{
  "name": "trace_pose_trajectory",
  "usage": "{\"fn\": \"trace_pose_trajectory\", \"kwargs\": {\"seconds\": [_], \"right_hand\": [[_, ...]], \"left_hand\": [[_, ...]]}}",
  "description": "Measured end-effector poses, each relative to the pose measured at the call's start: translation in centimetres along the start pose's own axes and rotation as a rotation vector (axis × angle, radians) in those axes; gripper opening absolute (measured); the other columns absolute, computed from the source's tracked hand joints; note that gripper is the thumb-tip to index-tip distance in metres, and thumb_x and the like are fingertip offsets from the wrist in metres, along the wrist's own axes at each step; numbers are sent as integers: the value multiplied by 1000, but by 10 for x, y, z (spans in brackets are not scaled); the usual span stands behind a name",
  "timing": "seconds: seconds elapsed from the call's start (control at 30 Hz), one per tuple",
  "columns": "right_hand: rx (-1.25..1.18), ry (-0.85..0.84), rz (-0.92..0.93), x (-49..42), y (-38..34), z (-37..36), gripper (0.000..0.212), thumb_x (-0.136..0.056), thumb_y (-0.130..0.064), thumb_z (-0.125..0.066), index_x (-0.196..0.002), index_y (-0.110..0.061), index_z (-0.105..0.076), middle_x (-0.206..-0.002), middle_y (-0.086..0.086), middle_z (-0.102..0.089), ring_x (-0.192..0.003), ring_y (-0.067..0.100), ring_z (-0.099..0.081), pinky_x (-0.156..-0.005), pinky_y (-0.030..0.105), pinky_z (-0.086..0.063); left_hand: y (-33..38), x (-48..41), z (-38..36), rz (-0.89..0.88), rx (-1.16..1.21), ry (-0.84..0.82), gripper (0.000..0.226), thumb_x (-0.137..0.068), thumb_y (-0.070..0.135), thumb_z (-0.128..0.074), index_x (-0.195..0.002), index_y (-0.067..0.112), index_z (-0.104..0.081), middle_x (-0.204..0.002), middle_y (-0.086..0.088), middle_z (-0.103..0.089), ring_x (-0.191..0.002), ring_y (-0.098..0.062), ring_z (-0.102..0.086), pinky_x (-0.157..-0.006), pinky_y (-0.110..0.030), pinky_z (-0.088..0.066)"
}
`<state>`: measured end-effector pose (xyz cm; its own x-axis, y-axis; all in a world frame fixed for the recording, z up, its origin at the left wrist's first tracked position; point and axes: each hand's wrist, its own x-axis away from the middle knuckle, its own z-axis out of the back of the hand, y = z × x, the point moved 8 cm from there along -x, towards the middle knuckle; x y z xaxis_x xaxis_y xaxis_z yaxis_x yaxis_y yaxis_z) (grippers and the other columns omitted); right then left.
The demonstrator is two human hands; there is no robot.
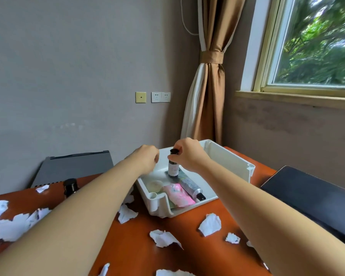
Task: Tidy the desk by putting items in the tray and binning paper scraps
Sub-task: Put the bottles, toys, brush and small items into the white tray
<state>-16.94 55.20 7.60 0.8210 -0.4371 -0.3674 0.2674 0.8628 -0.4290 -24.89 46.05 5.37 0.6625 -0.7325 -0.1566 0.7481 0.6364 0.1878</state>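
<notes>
A white tray (230, 160) stands at the far side of the orange desk (139, 253). My right hand (187, 155) grips the black cap of a small bottle (173, 169) that stands upright inside the tray. Just left of it, above the tray's left part, my left hand (146, 159) hovers with loosely curled fingers and holds nothing. The tray also holds a pink packet (179, 195), a grey tube with a black cap (191, 187) and a round pale item (155, 186). Torn white paper scraps (210, 224) lie scattered over the desk.
A dark bottle (70, 187) stands on the desk to the left, partly behind my left forearm. A grey box (76, 166) sits behind the desk at the left. A dark chair back (315, 198) is at the right. More paper scraps (10, 226) pile at the left edge.
</notes>
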Motion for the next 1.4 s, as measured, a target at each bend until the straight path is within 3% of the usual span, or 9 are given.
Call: {"fn": "trace_pose_trajectory", "kwargs": {"seconds": [0.13, 0.23, 0.4, 0.57, 0.73, 0.87, 1.23, 1.4], "right_hand": [[-42, -8, -5, -2, -1, -5, 24, -83, -20, -66, -93, 1, -68, -92, 16, -69, -74, 26, -56, -58, 30, -44], [-39, -12, -11, 0, -2, -9, 25, -81, -20, -66, -91, 3, -69, -90, 19, -69, -75, 28, -55, -59, 30, -40], [-32, -44, -16, 4, -2, -19, 25, -79, -21, -68, -93, 0, -70, -91, 18, -70, -85, 34, -63, -66, 33, -46], [-16, -64, -6, 7, -7, -21, 27, -80, -20, -68, -99, -1, -68, -97, 17, -69, -91, 33, -62, -74, 34, -49], [15, -92, 16, 8, -13, -24, 30, -82, -21, -67, -107, -5, -62, -103, 15, -68, -93, 32, -61, -79, 37, -50], [35, -91, 2, 8, -12, -21, 28, -83, -22, -65, -107, -7, -62, -103, 14, -68, -92, 32, -61, -80, 40, -53], [69, -63, 17, 32, -59, 36, 21, -86, -18, -62, -105, -11, -66, -107, 11, -66, -94, 30, -61, -75, 30, -46], [104, -112, 90, 62, -103, 57, 18, -86, -19, -63, -101, -10, -67, -102, 11, -68, -90, 30, -63, -77, 33, -51]], "left_hand": [[-3, -1, -3, -4, -24, -19, 21, -90, 9, -47, -103, 14, -63, -112, -11, -60, -100, -31, -58, -82, -36, -49], [-7, -1, -6, 19, -16, -47, 23, -92, 8, -43, -103, 15, -62, -113, -11, -61, -99, -30, -58, -83, -38, -51], [-4, 6, -9, 53, -60, -98, 31, -93, 8, -44, -123, 16, -43, -119, -13, -54, -101, -32, -57, -81, -38, -48], [0, 7, -13, 57, -226, -139, 32, -88, 4, -47, -117, 14, -57, -120, -10, -56, -103, -30, -58, -75, -33, -43], [5, 7, -9, 66, -307, -139, 33, -90, 6, -52, -123, 12, -53, -123, -9, -52, -109, -29, -56, -86, -37, -48], [6, 7, -3, 48, -327, -122, 31, -91, 8, -51, -122, 13, -53, -123, -9, -53, -107, -29, -57, -85, -37, -49], [4, 68, 59, -29, -218, -89, 25, -93, 22, -46, -110, 10, -60, -113, -12, -60, -101, -32, -58, -83, -38, -49], [0, 129, 97, -46, -182, -78, 25, -94, 28, -46, -109, 14, -59, -112, -9, -60, -100, -29, -57, -84, -39, -50]]}}
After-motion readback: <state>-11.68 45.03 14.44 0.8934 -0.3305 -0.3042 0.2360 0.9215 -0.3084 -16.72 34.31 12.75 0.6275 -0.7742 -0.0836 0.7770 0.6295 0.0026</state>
